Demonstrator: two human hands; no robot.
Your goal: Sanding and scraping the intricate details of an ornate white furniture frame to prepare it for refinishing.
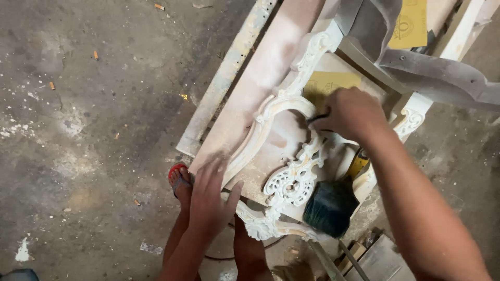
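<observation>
Carved white frame (291,182) laid flat on board (260,78), above concrete floor (78,130).

Left hand (211,200) spread flat, fingers apart, pressed on frame's lower rail; nothing gripped.

Right hand (350,112) closed around small dark tool (316,118), tip set at inner curve of carving.

Brush (333,203) rested on frame beside fretwork; sandpaper (328,86) tucked under upper rail.

Risks judged:
- Thin pierced ornament likely snapped if tool is pushed hard.
- Frame could be skidded off board if left-hand pressure is eased.
- Brush could be knocked to floor by right forearm.
- Sandalled foot (179,179) exposed below board edge.
</observation>
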